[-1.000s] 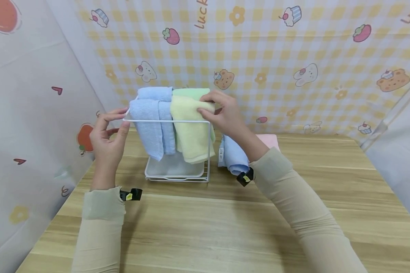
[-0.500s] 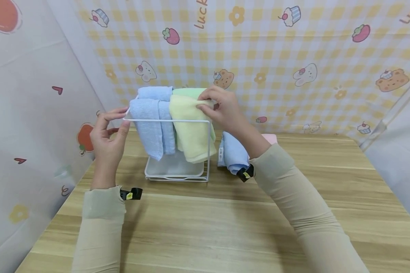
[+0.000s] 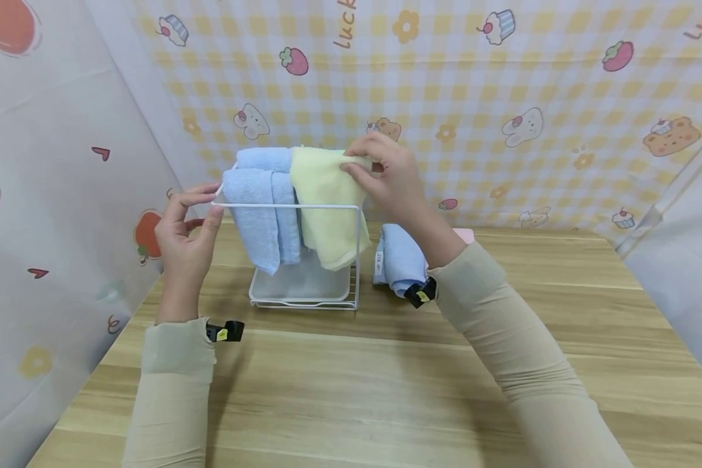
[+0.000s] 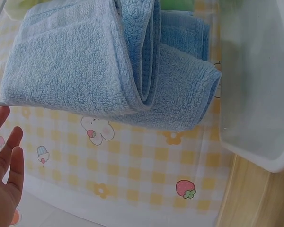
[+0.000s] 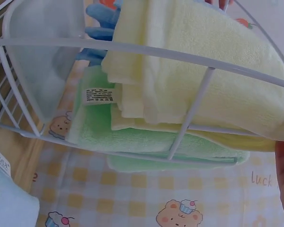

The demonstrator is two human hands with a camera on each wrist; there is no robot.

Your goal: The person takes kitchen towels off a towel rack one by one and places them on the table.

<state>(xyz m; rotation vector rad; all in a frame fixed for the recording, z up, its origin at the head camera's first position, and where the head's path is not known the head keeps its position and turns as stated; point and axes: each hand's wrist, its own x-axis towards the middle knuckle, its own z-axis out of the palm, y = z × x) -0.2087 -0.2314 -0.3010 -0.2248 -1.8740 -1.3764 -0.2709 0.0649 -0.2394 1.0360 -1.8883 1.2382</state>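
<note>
Since the earlier frame, the yellow towel (image 3: 324, 185) has slid toward the far side, its lower hem rising a little and its top now covering most of the green towel (image 5: 92, 125), while the right hand (image 3: 390, 174) has gone far with it. At the left, the left hand (image 3: 184, 237) stays at the top left corner of a white wire rack (image 3: 286, 206), thumb and fingers pinching it, probably to steady it. Next come two blue towels, the near blue towel (image 3: 254, 237) and the far blue towel (image 3: 263, 157), both draped on the rack, with a white tray (image 3: 312, 279) below. Right of them hangs the yellow towel (in the right wrist view, green shows beneath and beyond it), its right upper edge pinched between the right hand's thumb and fingers. The step in hand looks like arranging this towel on the rack; the next move seems to call for easing the edge level without dragging the green towel along. The rack's near top bar crosses in front of the cloth and could catch it. Farther right, on the table (image 3: 351, 390), a rolled blue towel (image 3: 402, 253) and a pink cloth (image 3: 465, 234) lie partly hidden by the right arm.
</note>
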